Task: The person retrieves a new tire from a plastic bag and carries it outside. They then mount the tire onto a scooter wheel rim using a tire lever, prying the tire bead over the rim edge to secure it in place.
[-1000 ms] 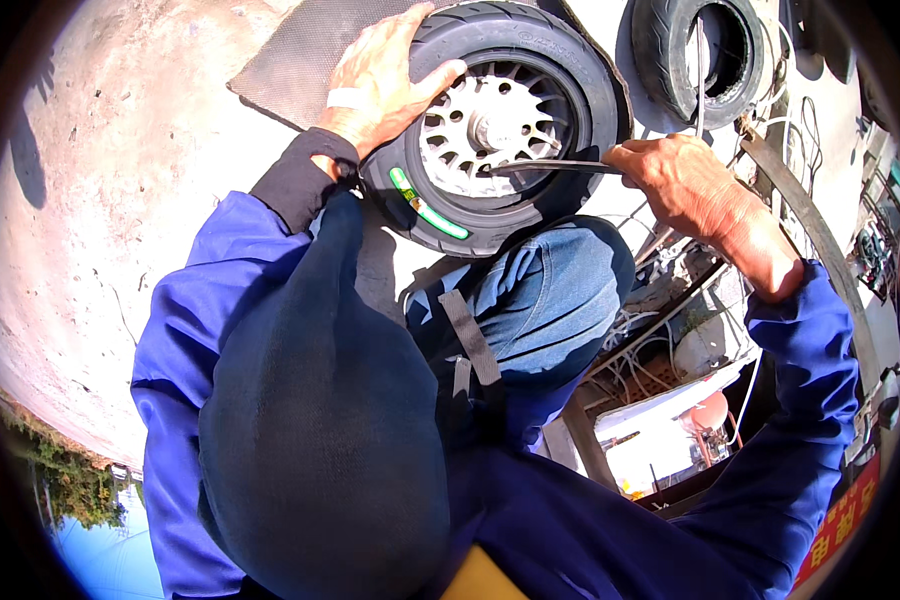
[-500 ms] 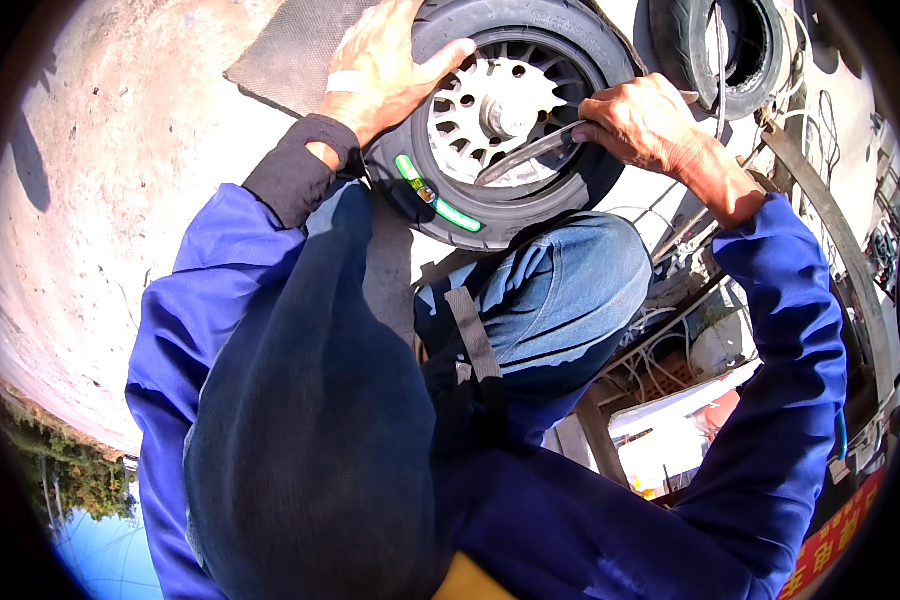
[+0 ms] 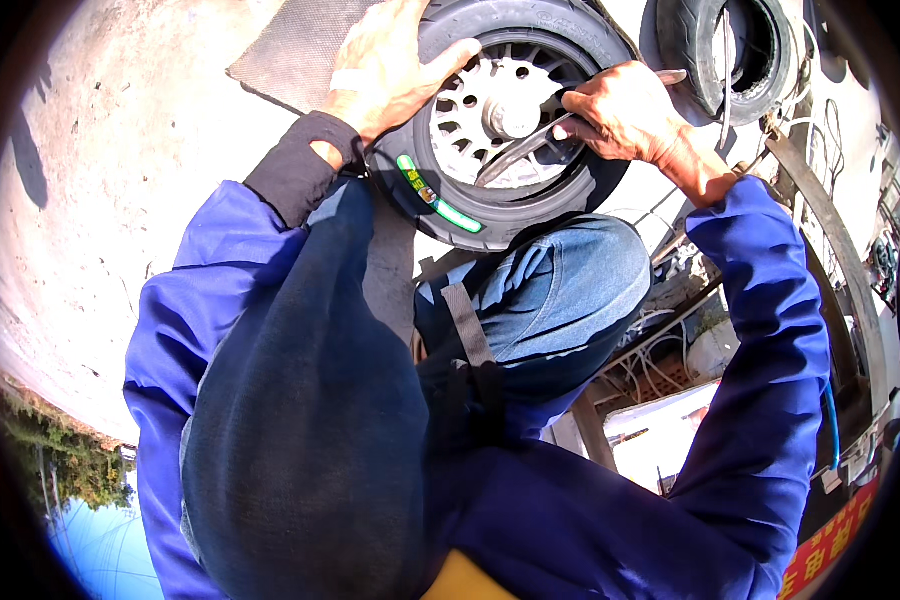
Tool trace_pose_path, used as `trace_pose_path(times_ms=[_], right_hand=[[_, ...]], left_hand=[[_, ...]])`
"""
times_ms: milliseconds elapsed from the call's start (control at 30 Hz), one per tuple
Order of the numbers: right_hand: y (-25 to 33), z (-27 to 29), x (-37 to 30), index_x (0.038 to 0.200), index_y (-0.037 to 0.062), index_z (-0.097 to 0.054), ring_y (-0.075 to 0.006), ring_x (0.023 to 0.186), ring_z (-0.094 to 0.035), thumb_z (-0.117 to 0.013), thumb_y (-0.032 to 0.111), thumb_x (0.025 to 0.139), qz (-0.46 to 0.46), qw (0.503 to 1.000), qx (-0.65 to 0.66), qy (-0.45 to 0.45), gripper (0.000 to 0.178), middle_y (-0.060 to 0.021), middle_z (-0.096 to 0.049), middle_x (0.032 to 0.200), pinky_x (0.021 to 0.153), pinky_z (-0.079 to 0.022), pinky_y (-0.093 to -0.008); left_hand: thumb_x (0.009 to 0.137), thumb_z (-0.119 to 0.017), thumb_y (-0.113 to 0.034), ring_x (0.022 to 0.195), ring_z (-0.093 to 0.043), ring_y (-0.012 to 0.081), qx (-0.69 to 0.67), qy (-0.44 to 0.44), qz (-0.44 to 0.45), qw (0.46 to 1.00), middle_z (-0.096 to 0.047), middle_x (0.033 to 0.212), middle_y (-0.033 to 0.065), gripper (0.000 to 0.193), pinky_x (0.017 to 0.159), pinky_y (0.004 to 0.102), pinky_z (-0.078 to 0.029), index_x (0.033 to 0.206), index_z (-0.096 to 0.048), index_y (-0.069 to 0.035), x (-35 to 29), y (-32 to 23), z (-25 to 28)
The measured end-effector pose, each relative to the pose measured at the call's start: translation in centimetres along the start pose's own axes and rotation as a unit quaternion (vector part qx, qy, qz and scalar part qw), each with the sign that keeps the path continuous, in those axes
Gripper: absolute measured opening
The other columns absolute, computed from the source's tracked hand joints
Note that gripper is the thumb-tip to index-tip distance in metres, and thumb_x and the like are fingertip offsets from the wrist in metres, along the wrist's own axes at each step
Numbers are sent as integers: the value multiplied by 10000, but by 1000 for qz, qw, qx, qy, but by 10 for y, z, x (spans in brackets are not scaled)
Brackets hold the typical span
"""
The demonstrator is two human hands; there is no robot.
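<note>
A black tyre (image 3: 440, 160) with a green and yellow label lies around a silver spoked wheel (image 3: 515, 115), in front of my knees. My left hand (image 3: 385, 75) rests flat on the tyre's left side, thumb spread toward the rim. Closed around a metal tyre lever (image 3: 515, 158), my right hand (image 3: 625, 112) is over the right part of the wheel. The lever's flat end reaches the lower rim edge beside the tyre bead; its other end sticks out past my knuckles. Whether its tip is under the bead, I cannot tell.
A grey textured mat (image 3: 290, 55) lies partly under the tyre. Another worn tyre (image 3: 715, 60) is at the upper right, near cables and a curved metal strip (image 3: 840, 230). By my right arm is a white tray (image 3: 660, 435). My jeans-clad knee (image 3: 580, 290) is close to the tyre.
My right hand has shifted slightly left and up, and the lever has swung to a steeper angle across the wheel. My left hand stays on the tyre.
</note>
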State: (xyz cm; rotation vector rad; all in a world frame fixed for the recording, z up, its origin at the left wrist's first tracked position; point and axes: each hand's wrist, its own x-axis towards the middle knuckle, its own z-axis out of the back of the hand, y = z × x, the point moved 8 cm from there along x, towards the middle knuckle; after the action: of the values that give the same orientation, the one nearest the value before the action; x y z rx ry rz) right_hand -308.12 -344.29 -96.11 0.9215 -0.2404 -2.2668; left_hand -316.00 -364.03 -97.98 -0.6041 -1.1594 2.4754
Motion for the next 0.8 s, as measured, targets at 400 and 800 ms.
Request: trace_pose_path(times_ms=[400,800], right_hand=[[-1,0,12,891,119,-726,-300,708,-713,-741,398,890,50,997,-8,-55,280,-102,-694,706,671,-548,-425],[1,3,0,839,84,-682,-281,834,-695,-725,455,890,-17,997,-14,-71,376,-87,-659,736,815,-500,-429]], left_hand=[[859,-738,-220,1236,-554,450,-126,-11,22,992,-565,1336,283,656,1096,487,-457,1414,-489,28,-11,13,3],[798,-887,-147,1275,-562,244,-550,223,263,761,-536,1444,154,953,1113,382,-446,1555,-323,-12,-146,43,-52]])
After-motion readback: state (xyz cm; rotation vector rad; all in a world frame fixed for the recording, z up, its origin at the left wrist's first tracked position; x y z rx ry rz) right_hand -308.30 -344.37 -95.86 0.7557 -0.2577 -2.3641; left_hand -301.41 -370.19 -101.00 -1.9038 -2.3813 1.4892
